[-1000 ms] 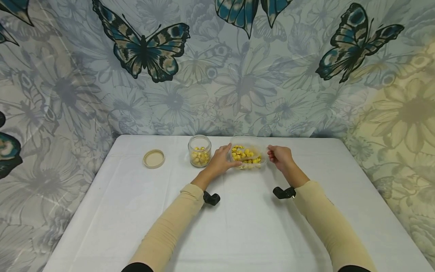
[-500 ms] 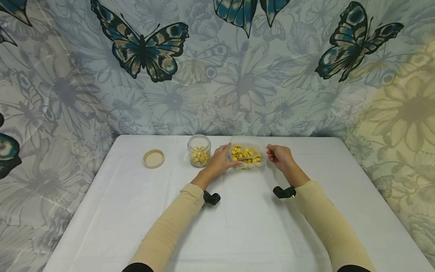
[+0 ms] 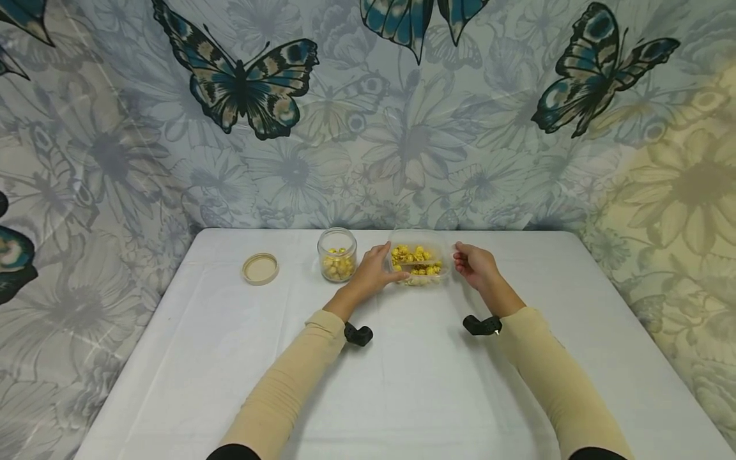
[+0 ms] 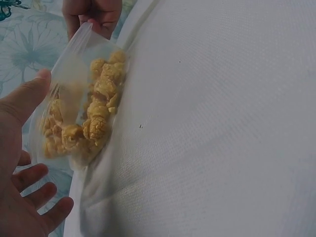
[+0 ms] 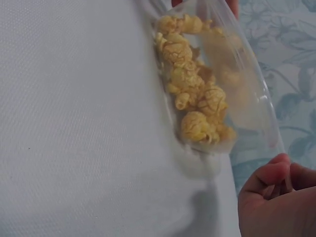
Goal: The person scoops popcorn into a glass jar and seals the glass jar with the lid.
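Note:
A clear plastic tub [image 3: 443,276] of yellow popcorn [image 4: 104,89] stands near the table's back edge. My left hand [image 3: 376,271] spans the tub's left side, its thumb at the front and its fingers farther back. At the opposite end, my right hand [image 3: 475,265] pinches the tub's thin clear edge between thumb and curled fingers, as the right wrist view shows. A pale strip [image 3: 418,262] crosses the popcorn in the head view. Left of the tub is an open glass jar [image 3: 337,246] partly filled with yellow popcorn.
A round beige-rimmed lid [image 3: 260,268] lies left of the jar. The table [image 3: 414,383] has a white cloth. Behind it hangs a floral backdrop [image 3: 368,160] printed with butterflies. Black wrist cameras [image 3: 359,335] sit under both forearms.
Popcorn in the tub has shifted, and the pale strip across it now lies straighter and slightly farther back. Both hands have kept almost the same place.

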A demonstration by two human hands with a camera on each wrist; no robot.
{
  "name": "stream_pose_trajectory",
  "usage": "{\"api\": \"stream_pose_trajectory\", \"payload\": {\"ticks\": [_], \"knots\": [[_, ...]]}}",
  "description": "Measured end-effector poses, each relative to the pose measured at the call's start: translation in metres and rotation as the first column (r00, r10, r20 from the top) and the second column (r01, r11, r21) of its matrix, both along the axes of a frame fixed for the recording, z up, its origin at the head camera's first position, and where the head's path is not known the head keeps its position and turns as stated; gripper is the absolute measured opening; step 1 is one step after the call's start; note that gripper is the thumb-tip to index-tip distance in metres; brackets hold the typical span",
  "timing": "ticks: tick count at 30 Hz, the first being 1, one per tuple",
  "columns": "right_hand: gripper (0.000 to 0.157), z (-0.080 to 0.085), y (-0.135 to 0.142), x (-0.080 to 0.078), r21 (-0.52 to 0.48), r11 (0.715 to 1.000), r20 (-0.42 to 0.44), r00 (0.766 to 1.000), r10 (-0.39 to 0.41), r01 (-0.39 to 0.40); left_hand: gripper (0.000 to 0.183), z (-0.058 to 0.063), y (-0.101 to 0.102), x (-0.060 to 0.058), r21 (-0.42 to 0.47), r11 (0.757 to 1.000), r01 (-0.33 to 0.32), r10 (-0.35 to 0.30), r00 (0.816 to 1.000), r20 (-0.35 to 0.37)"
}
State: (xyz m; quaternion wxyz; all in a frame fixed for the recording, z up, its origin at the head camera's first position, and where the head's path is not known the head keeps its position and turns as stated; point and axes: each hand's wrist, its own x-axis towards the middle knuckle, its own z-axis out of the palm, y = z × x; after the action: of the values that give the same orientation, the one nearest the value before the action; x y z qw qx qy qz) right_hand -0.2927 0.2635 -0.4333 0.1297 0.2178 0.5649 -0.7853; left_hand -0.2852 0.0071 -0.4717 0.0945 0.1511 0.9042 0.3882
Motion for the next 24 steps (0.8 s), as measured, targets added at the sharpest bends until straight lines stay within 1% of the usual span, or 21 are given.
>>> {"api": "stream_pose_trajectory", "payload": {"ticks": [3,10,16,24], "knots": [[0.017,-0.0013,0.0022,-0.0007,-0.034,0.999,-0.008,1.000,0.011,-0.011,0.098,0.0007,-0.0002,0.0003,0.000,1.000,0.001,-0.001,1.000,0.006],[0.015,-0.0013,0.0056,-0.0003,-0.066,0.998,-0.001,1.000,-0.024,0.023,0.097,0.0028,0.0003,0.0000,0.008,1.000,0.004,-0.004,1.000,0.006],[0.012,-0.0026,0.0056,-0.0003,-0.074,0.996,0.006,0.999,-0.043,0.044,0.097,0.0039,-0.0003,0.0006,0.000,1.000,-0.002,0.002,1.000,0.001],[0.012,-0.0065,0.0049,-0.0006,-0.066,0.995,0.039,0.997,-0.073,0.076,0.097,0.0011,-0.0010,-0.0007,-0.003,1.000,-0.005,0.005,1.000,0.002]]}}
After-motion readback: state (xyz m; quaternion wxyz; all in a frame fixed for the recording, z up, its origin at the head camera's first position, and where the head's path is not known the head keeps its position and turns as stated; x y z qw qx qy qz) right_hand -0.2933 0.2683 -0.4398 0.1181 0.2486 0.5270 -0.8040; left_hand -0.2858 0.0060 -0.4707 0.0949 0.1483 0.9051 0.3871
